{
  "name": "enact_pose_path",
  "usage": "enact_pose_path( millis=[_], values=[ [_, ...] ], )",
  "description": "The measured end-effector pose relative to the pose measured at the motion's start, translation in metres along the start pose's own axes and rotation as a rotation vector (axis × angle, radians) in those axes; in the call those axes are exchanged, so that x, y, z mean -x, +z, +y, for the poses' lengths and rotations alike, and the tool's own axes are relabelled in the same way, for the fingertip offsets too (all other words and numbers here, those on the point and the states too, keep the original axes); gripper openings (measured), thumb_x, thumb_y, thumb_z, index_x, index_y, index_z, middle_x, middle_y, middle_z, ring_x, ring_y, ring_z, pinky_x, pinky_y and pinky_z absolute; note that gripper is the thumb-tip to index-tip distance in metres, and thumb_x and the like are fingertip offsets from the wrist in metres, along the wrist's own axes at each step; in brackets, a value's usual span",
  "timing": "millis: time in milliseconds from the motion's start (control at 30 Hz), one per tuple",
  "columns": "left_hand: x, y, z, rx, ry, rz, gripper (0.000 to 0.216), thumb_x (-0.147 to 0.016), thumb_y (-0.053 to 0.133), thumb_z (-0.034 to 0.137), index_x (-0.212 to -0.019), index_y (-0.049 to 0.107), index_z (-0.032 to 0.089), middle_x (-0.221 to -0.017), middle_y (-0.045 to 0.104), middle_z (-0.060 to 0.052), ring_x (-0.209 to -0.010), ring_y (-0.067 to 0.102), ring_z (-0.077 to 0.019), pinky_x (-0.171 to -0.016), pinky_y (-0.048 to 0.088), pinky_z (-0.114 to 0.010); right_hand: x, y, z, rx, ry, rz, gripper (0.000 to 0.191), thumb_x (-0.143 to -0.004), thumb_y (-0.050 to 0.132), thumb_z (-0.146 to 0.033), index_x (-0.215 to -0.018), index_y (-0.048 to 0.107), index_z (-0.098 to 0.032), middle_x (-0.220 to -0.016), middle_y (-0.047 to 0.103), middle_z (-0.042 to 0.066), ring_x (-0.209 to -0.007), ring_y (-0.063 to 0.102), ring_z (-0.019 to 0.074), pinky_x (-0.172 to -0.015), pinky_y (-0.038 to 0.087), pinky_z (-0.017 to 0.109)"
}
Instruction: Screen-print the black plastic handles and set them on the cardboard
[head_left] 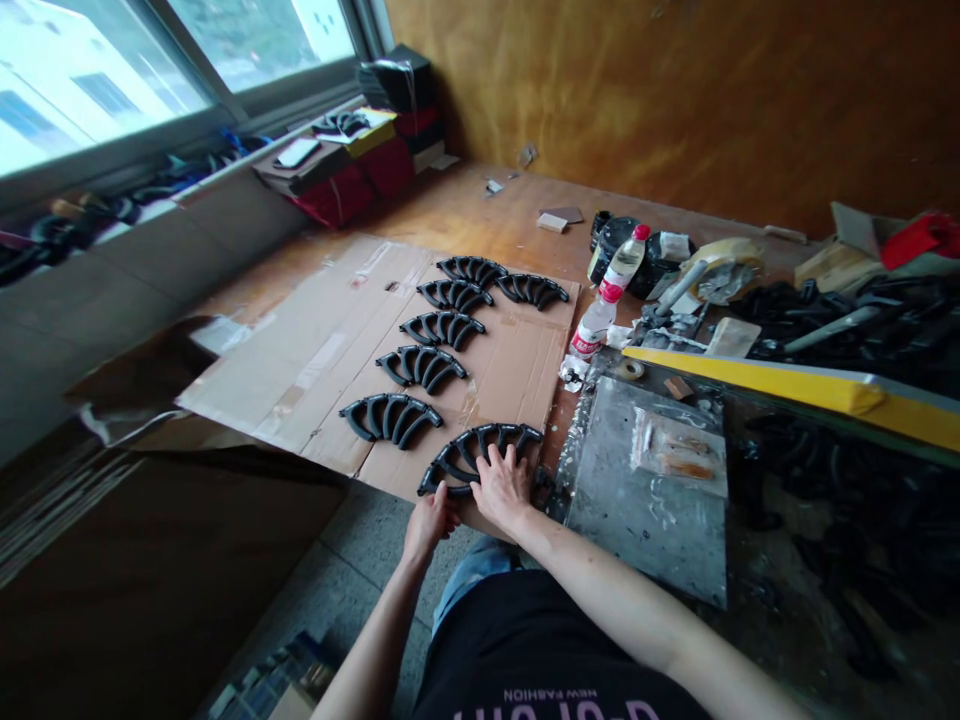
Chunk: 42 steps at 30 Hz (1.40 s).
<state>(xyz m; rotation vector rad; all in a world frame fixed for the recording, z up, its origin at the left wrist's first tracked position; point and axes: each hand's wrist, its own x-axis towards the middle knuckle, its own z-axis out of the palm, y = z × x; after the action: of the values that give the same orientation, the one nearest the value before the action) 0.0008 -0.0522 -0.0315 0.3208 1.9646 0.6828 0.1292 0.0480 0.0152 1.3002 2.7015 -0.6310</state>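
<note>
Several black fan-shaped ribbed parts lie on a flattened cardboard sheet on the wooden floor. The nearest part sits at the sheet's front edge. My left hand pinches the lower left end of that part, fingers closed on it. My right hand lies on top of the same part with its fingers spread flat across the ribs. The other parts, such as one to the left, form a row running away from me, untouched.
A grey metal plate with a small packet on it lies right of the cardboard. A plastic bottle, tape rolls, a yellow bar and a heap of black parts crowd the right. Boxes line the window sill.
</note>
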Motion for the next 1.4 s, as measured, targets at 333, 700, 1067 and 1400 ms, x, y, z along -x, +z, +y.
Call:
enact_pose_path(
  millis=[333,700,1067,1400],
  values=[
    [-0.005,-0.005,0.016,0.085,-0.026,-0.033,0.053,-0.086,0.037,0.06,-0.073,0.061,0.015,-0.061,0.067,-0.011,-0.048,0.06,-0.0197,-0.045,0.046,-0.03,-0.01,0.001,-0.001,-0.02,0.01,0.006,0.038,-0.084,0.053,-0.027,-0.12,0.06,-0.018,-0.134,0.051,0.017,-0.127,0.04,0.0432,-0.095,0.038,0.065],
    [-0.057,0.01,0.078,0.008,0.08,-0.1,0.047,-0.088,0.042,0.056,-0.067,0.058,0.017,-0.058,0.066,-0.01,-0.046,0.06,-0.0204,-0.048,0.046,-0.031,-0.125,-0.064,0.053,-0.05,0.171,0.224,0.035,-0.082,0.057,-0.029,-0.117,0.063,-0.024,-0.13,0.054,0.01,-0.126,0.04,0.0336,-0.099,0.038,0.053],
    [-0.069,0.013,0.073,0.011,0.083,-0.176,0.049,-0.088,0.038,0.06,-0.057,0.049,0.024,-0.049,0.058,-0.005,-0.041,0.056,-0.0202,-0.042,0.04,-0.029,-0.273,-0.097,0.1,-0.034,0.41,0.241,0.037,-0.085,0.056,-0.032,-0.12,0.062,-0.025,-0.126,0.054,0.011,-0.119,0.044,0.0319,-0.091,0.041,0.048],
    [-0.08,0.012,0.069,-0.057,0.068,-0.183,0.052,-0.082,0.039,0.068,-0.061,0.054,0.023,-0.052,0.06,-0.006,-0.044,0.059,-0.0232,-0.045,0.043,-0.033,-0.258,-0.098,0.114,-0.082,0.234,0.229,0.059,-0.084,0.059,-0.027,-0.141,0.044,-0.03,-0.153,0.035,0.007,-0.139,0.027,0.0337,-0.107,0.029,0.057]
  ],
)
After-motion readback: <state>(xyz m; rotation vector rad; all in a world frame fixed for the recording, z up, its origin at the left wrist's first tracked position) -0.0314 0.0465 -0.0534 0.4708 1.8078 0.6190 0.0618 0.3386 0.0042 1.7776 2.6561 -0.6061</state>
